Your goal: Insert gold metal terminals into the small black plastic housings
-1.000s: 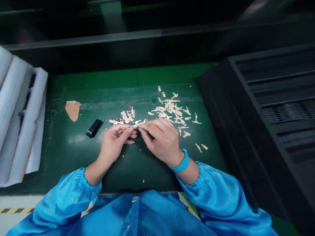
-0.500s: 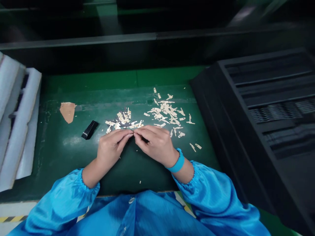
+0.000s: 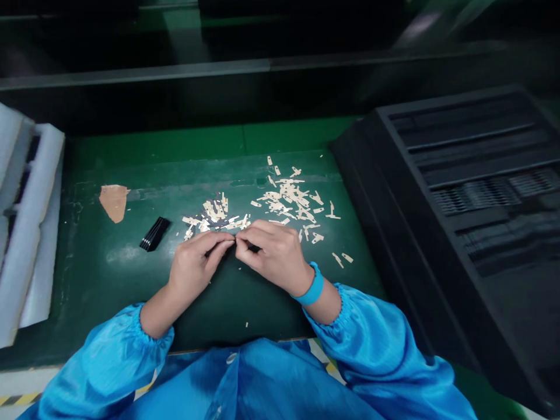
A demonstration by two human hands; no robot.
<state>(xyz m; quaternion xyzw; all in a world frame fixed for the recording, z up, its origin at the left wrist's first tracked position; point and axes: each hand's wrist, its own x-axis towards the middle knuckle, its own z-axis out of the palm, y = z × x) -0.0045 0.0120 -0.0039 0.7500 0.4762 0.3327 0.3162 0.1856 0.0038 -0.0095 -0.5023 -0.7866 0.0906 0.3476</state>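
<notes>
My left hand (image 3: 195, 262) and my right hand (image 3: 275, 254) meet fingertip to fingertip above the green tabletop (image 3: 210, 321). Both pinch at the same spot, where a tiny dark bit shows; its kind is too small to make out. Just beyond my left fingers lies a pile of small cream and dark strips (image 3: 214, 211). Beyond my right hand spreads a larger heap of flat cream pieces (image 3: 291, 198), some with a hole. A neat stack of thin black strips (image 3: 154, 234) with light ends rests left of my left hand.
A torn brown scrap (image 3: 114, 203) lies at the left of the table. White foam-like sheets (image 3: 41, 227) lean along the left edge. A large black slotted tray (image 3: 394, 192) stands along the right side. Two loose cream pieces (image 3: 342, 258) lie near it.
The whole view has shifted slightly, so things on the table appear a little further left. Both hands stay pinched together, with only small finger movement.
</notes>
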